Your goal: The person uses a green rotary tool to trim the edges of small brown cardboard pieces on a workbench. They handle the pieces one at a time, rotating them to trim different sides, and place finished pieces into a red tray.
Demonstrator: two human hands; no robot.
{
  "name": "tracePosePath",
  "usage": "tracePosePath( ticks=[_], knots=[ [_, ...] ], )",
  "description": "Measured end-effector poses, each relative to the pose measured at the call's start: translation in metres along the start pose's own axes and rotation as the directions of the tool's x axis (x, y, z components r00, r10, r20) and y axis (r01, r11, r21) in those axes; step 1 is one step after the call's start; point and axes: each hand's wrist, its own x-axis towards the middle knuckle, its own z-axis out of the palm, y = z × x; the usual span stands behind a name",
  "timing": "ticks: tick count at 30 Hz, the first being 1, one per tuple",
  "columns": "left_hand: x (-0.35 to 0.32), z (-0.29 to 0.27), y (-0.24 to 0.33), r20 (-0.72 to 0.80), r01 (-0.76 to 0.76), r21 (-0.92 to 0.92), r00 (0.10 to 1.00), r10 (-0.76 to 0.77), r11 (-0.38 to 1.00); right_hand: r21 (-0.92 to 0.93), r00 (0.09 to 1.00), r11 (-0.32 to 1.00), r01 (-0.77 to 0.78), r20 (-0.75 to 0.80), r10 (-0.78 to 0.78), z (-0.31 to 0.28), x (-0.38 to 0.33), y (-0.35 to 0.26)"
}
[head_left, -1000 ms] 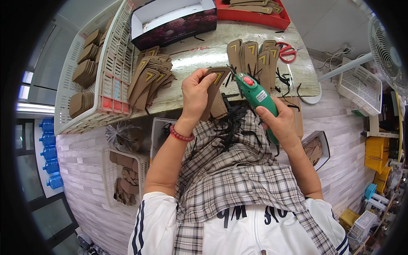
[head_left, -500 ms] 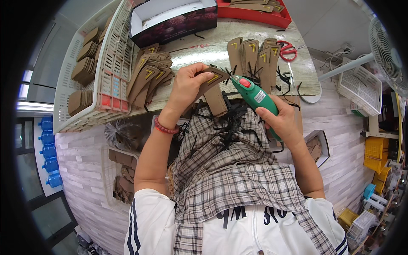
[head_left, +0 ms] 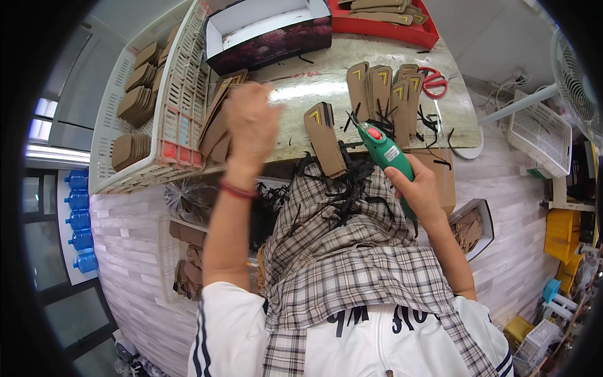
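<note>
My right hand (head_left: 416,186) is closed around a green handheld power tool (head_left: 388,151) with a red button. The tool's slim tip points up and left over the table's near edge. My left hand (head_left: 252,122) is smeared by motion beside the left pile of brown strips (head_left: 215,125), so its fingers and anything in them cannot be made out. Between my hands, a small stack of brown strips (head_left: 325,146) with a yellow angle mark rests at the table edge, its lower end over my lap. Black offcuts (head_left: 358,182) lie on my plaid apron (head_left: 339,242).
More marked brown strips (head_left: 379,88) lie beside red-handled scissors (head_left: 433,83). A white crate (head_left: 179,119) stands at the left with brown pieces inside. A dark floral box (head_left: 270,47) and a red tray (head_left: 384,30) are at the back. A fan (head_left: 581,78) is at the right.
My left hand has moved left from the tool's tip, where it held a brown strip, to the left pile. My right hand still holds the tool. The view has shifted slightly.
</note>
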Motion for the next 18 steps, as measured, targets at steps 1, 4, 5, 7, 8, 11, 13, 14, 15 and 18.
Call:
tracePosePath(
  ticks=[1, 4, 5, 7, 8, 11, 13, 14, 15, 18],
  knots=[
    [-0.013, 0.016, 0.027, 0.077, 0.035, 0.079, 0.996, -0.041, 0.996, -0.005, 1.000, 1.000, 0.001, -0.009, -0.001, 0.000, 0.000, 0.002],
    [-0.049, 0.072, 0.053, 0.152, 0.216, -0.026, 0.966, -0.210, 0.976, -0.024, 1.000, 1.000, -0.005, -0.007, 0.005, 0.002, -0.001, 0.002],
    [-0.052, 0.077, 0.058, 0.063, 0.265, -0.122, 0.964, -0.259, 0.956, -0.026, 1.000, 1.000, 0.000, -0.016, 0.000, 0.003, -0.001, 0.004],
    [-0.054, 0.085, 0.064, -0.041, 0.316, -0.194, 0.943, -0.330, 0.929, -0.030, 0.999, 1.000, 0.008, -0.033, -0.009, 0.006, -0.001, 0.013],
    [-0.053, 0.086, 0.066, -0.043, 0.328, -0.203, 0.938, -0.343, 0.923, -0.037, 0.999, 0.999, 0.038, -0.036, -0.039, 0.007, -0.001, 0.014],
    [-0.052, 0.086, 0.069, 0.014, 0.440, -0.416, 0.878, -0.478, 0.795, -0.045, 0.999, 0.999, 0.016, -0.046, -0.018, 0.010, -0.001, 0.011],
    [-0.051, 0.085, 0.071, 0.202, 0.549, -0.717, 0.754, -0.625, 0.431, -0.054, 0.997, 0.997, 0.061, -0.051, -0.064, 0.013, 0.000, 0.011],
    [-0.044, 0.077, 0.077, 0.200, 0.485, -0.826, 0.729, -0.655, 0.287, -0.062, 0.995, 0.995, 0.080, -0.055, -0.084, 0.013, 0.000, 0.011],
    [-0.042, 0.074, 0.077, 0.279, 0.475, -0.868, 0.707, -0.650, 0.144, -0.065, 0.997, 0.996, 0.059, -0.049, -0.062, 0.013, 0.000, 0.009],
    [-0.033, 0.065, 0.078, 0.438, 0.435, -0.884, 0.645, -0.626, -0.171, -0.082, 0.998, 0.996, 0.040, -0.037, -0.044, 0.014, 0.001, 0.001]
  ],
)
